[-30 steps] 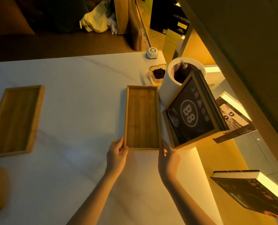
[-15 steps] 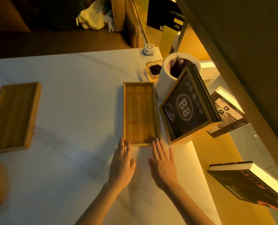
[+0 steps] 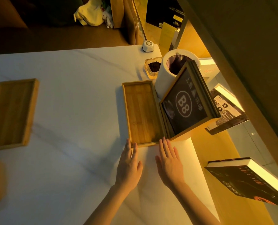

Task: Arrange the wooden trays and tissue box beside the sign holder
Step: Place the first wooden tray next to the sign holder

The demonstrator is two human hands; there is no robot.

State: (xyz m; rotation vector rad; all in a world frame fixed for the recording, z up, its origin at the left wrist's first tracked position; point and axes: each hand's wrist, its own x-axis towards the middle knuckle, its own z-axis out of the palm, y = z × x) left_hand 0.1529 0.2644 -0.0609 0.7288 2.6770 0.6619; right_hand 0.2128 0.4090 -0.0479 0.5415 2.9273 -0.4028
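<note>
Shifted rightward, tray (image 3: 140,111) now touches sign holder (image 3: 186,103).

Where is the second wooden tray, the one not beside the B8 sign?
In the head view the second wooden tray lies at the far left of the white table, well apart from both hands and from the tray beside the sign holder.

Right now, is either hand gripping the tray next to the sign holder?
No. Both the left hand and right hand lie flat and open, fingertips just touching the wooden tray's near edge.
</note>
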